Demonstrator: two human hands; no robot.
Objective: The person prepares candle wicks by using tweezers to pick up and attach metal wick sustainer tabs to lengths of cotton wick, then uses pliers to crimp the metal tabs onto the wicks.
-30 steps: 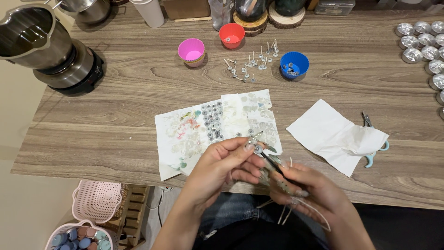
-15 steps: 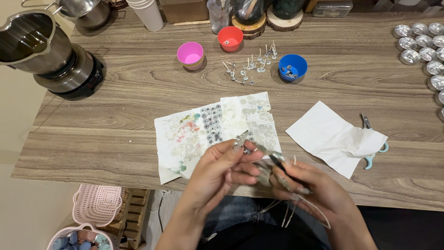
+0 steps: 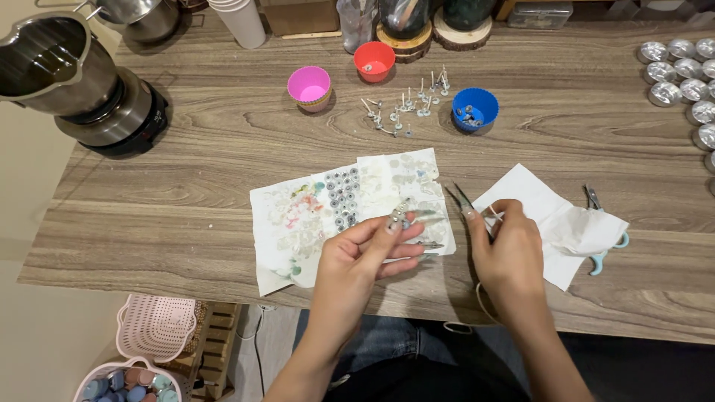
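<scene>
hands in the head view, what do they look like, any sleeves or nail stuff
Both arms are bare, with no sleeves, watch or bracelets in view. The left hand and the right hand have long, pointed nails in a pale, glossy finish. No gloves, and no rings that can be made out. Below the forearms, blue denim covers the lap.

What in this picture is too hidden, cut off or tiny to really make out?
- Small metal piece pinched by the left hand: too small to identify.
- Tool in the right hand: only its pointed tips show; the fingers hide the rest.
- Scissors: half under the white napkin.
- Jars: cut off by the top edge.
</scene>
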